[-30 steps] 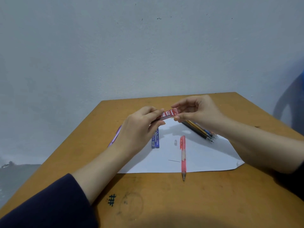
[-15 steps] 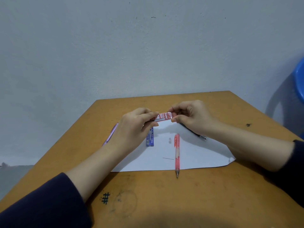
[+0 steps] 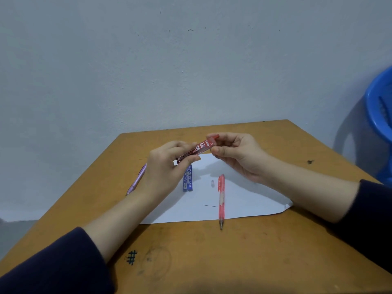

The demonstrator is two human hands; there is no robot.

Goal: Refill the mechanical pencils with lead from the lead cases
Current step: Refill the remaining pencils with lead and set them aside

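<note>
- Your right hand [image 3: 235,153] has tilted up the red plastic lead case [image 3: 198,148] it pinches, over the white paper sheet [image 3: 244,200].
- Your left hand [image 3: 167,168] grips its lower end.

Pale grey scuffed wall [image 3: 191,60] beyond orange-brown wooden table [image 3: 212,262]; blue plastic chair [image 3: 379,115] far right; dim, even light.

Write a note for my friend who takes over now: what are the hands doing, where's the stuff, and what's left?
Left hand grips the lower end of the red plastic lead case; right hand pinches its cap end.
Blue lead case, pink mechanical pencil and one loose lead lie on the white paper sheet; purple pencil lies beside the sheet.
Done: no refill visible.
Left: open the case, load the pencils.
</note>
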